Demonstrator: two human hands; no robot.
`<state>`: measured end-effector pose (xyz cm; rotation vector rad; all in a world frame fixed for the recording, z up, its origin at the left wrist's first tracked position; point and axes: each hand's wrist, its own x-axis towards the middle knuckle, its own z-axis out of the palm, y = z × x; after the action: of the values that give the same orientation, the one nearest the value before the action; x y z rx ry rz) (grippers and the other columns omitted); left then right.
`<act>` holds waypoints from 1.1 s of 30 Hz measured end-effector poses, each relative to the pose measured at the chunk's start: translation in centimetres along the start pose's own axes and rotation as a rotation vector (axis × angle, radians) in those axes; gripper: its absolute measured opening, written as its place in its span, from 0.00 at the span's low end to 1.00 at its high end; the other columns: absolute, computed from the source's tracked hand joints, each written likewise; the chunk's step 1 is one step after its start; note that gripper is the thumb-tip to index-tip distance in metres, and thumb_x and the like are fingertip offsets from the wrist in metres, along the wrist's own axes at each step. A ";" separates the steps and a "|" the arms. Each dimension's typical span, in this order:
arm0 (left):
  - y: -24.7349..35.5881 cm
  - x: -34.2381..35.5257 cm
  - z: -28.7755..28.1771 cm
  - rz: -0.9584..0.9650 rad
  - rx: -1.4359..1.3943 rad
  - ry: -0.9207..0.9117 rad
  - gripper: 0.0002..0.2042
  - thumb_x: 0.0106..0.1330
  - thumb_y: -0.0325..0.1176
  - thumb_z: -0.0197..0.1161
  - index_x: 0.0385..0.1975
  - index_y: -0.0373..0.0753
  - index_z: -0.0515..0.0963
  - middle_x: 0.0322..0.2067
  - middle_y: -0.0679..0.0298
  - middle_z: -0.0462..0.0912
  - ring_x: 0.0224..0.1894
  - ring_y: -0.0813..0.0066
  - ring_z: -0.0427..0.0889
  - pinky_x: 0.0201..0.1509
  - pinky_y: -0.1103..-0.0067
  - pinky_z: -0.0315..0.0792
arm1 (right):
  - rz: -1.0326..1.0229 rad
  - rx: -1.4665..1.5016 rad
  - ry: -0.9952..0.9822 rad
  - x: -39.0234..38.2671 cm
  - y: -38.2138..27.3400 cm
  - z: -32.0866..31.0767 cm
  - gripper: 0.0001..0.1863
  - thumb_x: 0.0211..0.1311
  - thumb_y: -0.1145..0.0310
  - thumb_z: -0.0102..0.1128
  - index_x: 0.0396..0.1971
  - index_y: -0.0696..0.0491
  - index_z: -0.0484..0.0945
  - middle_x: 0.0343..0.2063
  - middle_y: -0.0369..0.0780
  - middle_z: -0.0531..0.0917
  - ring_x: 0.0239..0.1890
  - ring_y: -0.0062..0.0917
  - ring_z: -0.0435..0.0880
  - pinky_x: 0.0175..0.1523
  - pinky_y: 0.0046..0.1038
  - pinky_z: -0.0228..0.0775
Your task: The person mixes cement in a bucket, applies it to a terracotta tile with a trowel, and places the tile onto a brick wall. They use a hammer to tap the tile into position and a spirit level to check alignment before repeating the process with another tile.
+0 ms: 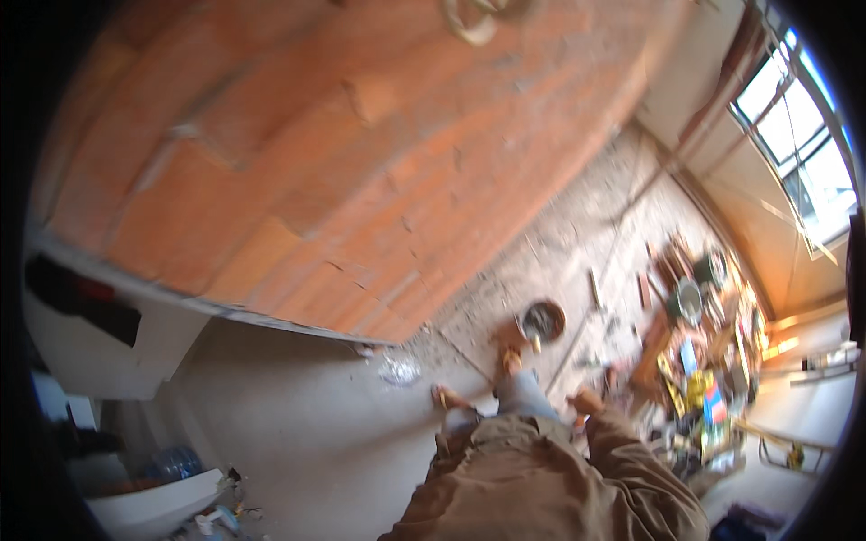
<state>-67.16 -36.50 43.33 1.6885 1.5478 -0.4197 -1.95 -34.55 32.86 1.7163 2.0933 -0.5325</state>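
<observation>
My right hand [588, 402] hangs low beside my right leg, at the end of a brown sleeve. It is small and blurred, so its fingers and anything in them cannot be made out. My left hand is out of view. Just ahead of my feet stands a dark round bucket [543, 322] with greyish stuff inside and something pale at its near rim. A wall of orange hollow bricks [361, 180] rises on my left and ahead, smeared by motion. Near its lower end a whitish heap of powder or debris [399, 370] lies on the floor.
Tools, boxes and scraps form a cluttered pile [704, 379] on the right, with a grey-green bucket [686, 300] among them. A loose strip [594, 288] lies on the dusty floor. At the upper right is a window [801, 135]; a pale looped thing [474, 22] shows at the top.
</observation>
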 end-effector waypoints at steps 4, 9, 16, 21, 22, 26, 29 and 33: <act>-6.4 -0.8 -4.6 -0.116 -0.064 -0.020 0.18 0.65 0.48 0.62 0.44 0.41 0.84 0.37 0.64 0.89 0.38 0.73 0.86 0.39 0.71 0.81 | 0.660 0.687 0.028 -3.8 -5.3 -13.0 0.28 0.64 0.46 0.56 0.26 0.61 0.83 0.27 0.55 0.83 0.33 0.53 0.84 0.41 0.46 0.75; -0.7 6.5 -19.5 -0.594 -0.849 0.059 0.25 0.72 0.53 0.55 0.43 0.31 0.80 0.31 0.53 0.85 0.33 0.64 0.86 0.38 0.68 0.79 | 0.527 0.835 0.120 -1.2 -6.4 -15.7 0.24 0.63 0.52 0.57 0.28 0.61 0.83 0.27 0.57 0.82 0.34 0.49 0.84 0.41 0.45 0.72; 14.9 12.7 -25.3 -0.442 -0.774 0.021 0.25 0.73 0.49 0.56 0.57 0.32 0.73 0.50 0.51 0.81 0.45 0.63 0.84 0.49 0.68 0.77 | 0.563 1.136 0.133 4.2 -2.4 -15.7 0.21 0.63 0.56 0.62 0.42 0.60 0.84 0.39 0.53 0.86 0.44 0.46 0.85 0.51 0.40 0.75; 25.5 11.9 -17.2 -0.386 -0.666 -0.116 0.16 0.70 0.41 0.61 0.49 0.36 0.80 0.38 0.63 0.84 0.38 0.74 0.84 0.41 0.78 0.77 | 0.677 1.138 0.129 9.4 7.5 -4.9 0.18 0.64 0.58 0.59 0.34 0.60 0.85 0.34 0.56 0.84 0.40 0.49 0.85 0.47 0.43 0.74; 26.6 11.1 -14.8 -0.340 -0.571 -0.160 0.16 0.70 0.40 0.62 0.49 0.35 0.80 0.39 0.63 0.85 0.38 0.74 0.84 0.42 0.78 0.77 | 0.648 1.152 0.135 10.8 9.8 -2.4 0.20 0.65 0.56 0.58 0.34 0.60 0.84 0.34 0.55 0.84 0.40 0.49 0.85 0.47 0.43 0.75; 37.6 14.1 -12.5 -0.358 -0.332 -0.430 0.17 0.68 0.35 0.63 0.53 0.32 0.78 0.43 0.61 0.85 0.43 0.75 0.84 0.47 0.79 0.76 | 0.662 1.126 0.015 17.9 21.8 7.9 0.21 0.66 0.54 0.56 0.36 0.59 0.83 0.34 0.55 0.84 0.39 0.49 0.84 0.44 0.44 0.74; 40.9 17.7 -10.8 -0.545 -0.533 -0.460 0.18 0.71 0.33 0.61 0.56 0.31 0.76 0.46 0.56 0.84 0.48 0.73 0.83 0.52 0.77 0.76 | 0.797 1.128 0.211 23.7 30.6 16.2 0.18 0.62 0.55 0.63 0.40 0.57 0.83 0.34 0.55 0.85 0.39 0.48 0.85 0.45 0.42 0.75; 42.0 23.1 -7.6 -0.718 -0.651 -0.344 0.15 0.71 0.31 0.60 0.54 0.31 0.76 0.45 0.57 0.84 0.47 0.72 0.83 0.50 0.76 0.77 | 1.019 1.164 0.334 31.3 40.8 25.0 0.30 0.61 0.54 0.66 0.57 0.58 0.72 0.35 0.48 0.83 0.35 0.37 0.81 0.39 0.33 0.72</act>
<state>-24.88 -12.80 45.54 0.5110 1.7348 -0.4634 33.68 -13.74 -6.73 3.2778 0.6329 -1.2552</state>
